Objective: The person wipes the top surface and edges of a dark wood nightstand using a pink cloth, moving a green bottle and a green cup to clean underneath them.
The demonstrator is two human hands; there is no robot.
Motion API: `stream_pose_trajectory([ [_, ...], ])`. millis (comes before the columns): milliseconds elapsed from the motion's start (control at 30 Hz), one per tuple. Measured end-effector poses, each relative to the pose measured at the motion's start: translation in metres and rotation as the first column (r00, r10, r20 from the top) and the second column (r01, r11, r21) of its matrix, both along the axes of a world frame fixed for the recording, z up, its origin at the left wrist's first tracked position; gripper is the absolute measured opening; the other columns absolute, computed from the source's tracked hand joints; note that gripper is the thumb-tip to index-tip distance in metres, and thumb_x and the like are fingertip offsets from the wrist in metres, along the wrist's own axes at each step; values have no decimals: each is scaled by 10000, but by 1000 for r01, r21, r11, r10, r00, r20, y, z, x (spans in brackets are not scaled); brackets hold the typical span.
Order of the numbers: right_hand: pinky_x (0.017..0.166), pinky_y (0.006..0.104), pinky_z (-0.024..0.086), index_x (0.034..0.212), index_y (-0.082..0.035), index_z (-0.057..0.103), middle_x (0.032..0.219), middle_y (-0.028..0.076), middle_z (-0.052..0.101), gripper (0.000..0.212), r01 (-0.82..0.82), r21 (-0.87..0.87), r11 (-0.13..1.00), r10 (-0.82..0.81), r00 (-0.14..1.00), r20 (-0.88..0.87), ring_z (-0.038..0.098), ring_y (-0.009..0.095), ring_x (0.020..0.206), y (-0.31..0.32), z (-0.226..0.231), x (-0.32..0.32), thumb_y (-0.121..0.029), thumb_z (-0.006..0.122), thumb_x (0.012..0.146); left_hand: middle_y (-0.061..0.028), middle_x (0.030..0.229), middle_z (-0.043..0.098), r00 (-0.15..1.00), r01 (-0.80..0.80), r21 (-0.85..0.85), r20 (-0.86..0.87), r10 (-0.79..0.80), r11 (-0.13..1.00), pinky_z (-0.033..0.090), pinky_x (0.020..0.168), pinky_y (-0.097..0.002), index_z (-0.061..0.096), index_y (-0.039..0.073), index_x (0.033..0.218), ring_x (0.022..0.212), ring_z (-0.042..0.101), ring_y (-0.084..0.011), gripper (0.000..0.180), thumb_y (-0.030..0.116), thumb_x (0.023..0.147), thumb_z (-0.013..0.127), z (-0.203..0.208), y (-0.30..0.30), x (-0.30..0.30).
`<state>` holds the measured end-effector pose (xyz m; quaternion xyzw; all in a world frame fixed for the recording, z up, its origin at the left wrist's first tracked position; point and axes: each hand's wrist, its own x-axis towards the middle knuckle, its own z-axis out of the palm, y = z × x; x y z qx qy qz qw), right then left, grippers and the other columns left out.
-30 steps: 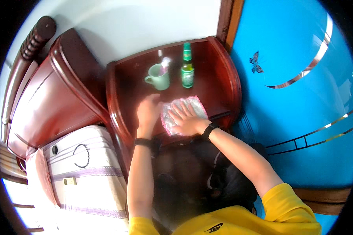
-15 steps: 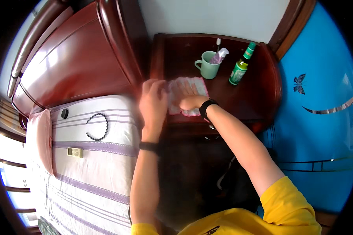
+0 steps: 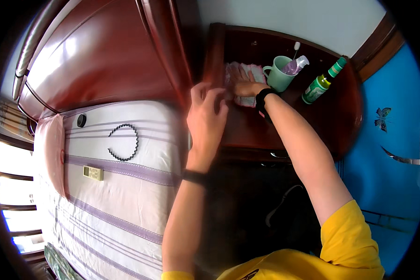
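Illegible label [image 3: 316, 88] on green bottle [image 3: 325, 80]

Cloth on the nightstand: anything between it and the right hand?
Nothing visible: the right hand lies directly on the cloth. The green mug stands close by the cloth's right side, but not between them.
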<state>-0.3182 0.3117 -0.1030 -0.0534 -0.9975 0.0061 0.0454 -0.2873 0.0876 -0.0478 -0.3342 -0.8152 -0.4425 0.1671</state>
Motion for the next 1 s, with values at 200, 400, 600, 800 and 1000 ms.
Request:
stream_pose_trajectory([
  [200,1271,598,12,1681,-173,181,1753,179,-78,793,123,-237,964,19,854,519,-133,385,1607,-18,53,-10,-294,555,993,-164,1346,554,999,33,9,-33,-33,999,572,814,-465,697,109,1121,1026,670,-395,241,56,887,706,-1,-4,-3],
  [400,1277,584,0,1687,-189,173,1756,149,-96,798,96,-121,988,-29,887,462,-141,368,1608,-9,26,-11,-388,545,1010,-182,1363,536,997,70,-3,-14,-70,998,570,860,-495,680,108,1122,1088,653,-433,248,40,884,696,0,-5,-6],
  [600,873,482,545,1123,-135,772,1188,108,713,376,81,-43,996,-82,996,-35,693,305,1117,-38,31,41,-434,681,915,-173,1395,530,998,67,-17,-11,-67,998,572,876,-480,686,103,1127,1105,657,-424,233,60,898,692,4,-4,-2],
  [800,931,490,518,1265,-99,709,1314,127,664,457,98,9,995,-98,995,15,644,303,1215,-41,-11,73,-437,593,981,-161,1406,548,992,13,-83,-128,-23,996,574,882,-481,693,130,1125,1122,654,-422,218,81,913,672,0,0,3],
  [1000,1289,531,-29,1691,-135,74,1767,100,-22,831,159,-283,946,-45,929,368,-72,329,1622,-51,-8,111,-627,306,1063,-115,1454,555,990,11,-95,-142,-24,995,575,893,-458,715,151,1151,1172,654,-387,221,106,938,679,0,-8,5],
])
